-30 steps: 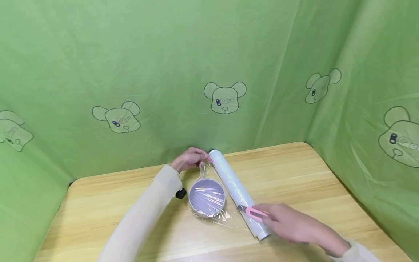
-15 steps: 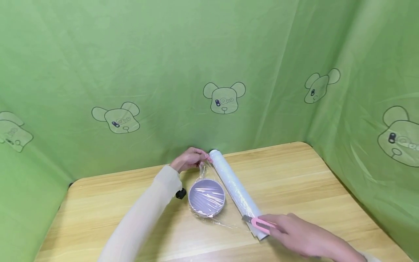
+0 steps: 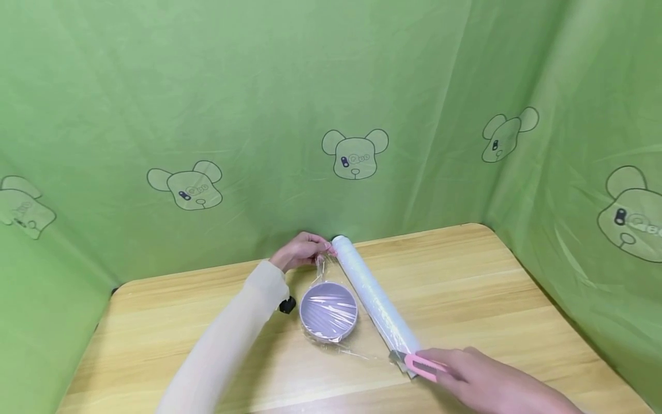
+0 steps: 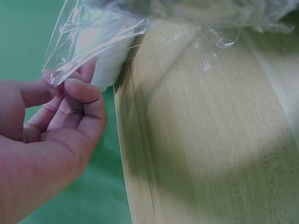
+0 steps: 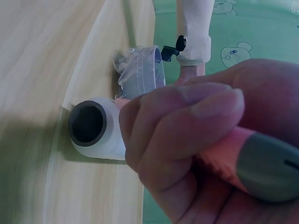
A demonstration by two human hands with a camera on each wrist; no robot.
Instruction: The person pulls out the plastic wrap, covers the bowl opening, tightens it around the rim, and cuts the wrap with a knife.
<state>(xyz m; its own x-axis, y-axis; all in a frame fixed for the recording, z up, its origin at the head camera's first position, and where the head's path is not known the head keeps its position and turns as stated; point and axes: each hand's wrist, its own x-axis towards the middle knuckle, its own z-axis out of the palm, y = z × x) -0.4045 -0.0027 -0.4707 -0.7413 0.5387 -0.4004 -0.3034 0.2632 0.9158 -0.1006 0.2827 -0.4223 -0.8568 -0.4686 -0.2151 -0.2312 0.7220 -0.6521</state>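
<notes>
A lavender bowl (image 3: 328,313) sits on the table with clear plastic wrap stretched across its top. Just right of it lies a roll of plastic wrap (image 3: 369,290), slanting from the table's far edge toward the near right. At the roll's far end my left hand (image 3: 301,251) pinches a gathered corner of the wrap (image 4: 74,56) between thumb and fingers. My right hand (image 3: 481,376) grips a pink utility knife (image 3: 426,368), its blade out and right at the roll's near end. In the right wrist view the fingers wrap round the knife's pink and grey handle (image 5: 266,168).
The wooden table (image 3: 455,287) has a rounded far corner and meets a green curtain (image 3: 269,115) at the back, with more curtain on both sides. A black device (image 3: 287,305) is attached by the left sleeve, beside the bowl. The roll's hollow core (image 5: 88,123) faces the right wrist camera.
My right hand has moved the knife down and to the right along the roll to its near end. My left hand and the bowl have stayed in place.
</notes>
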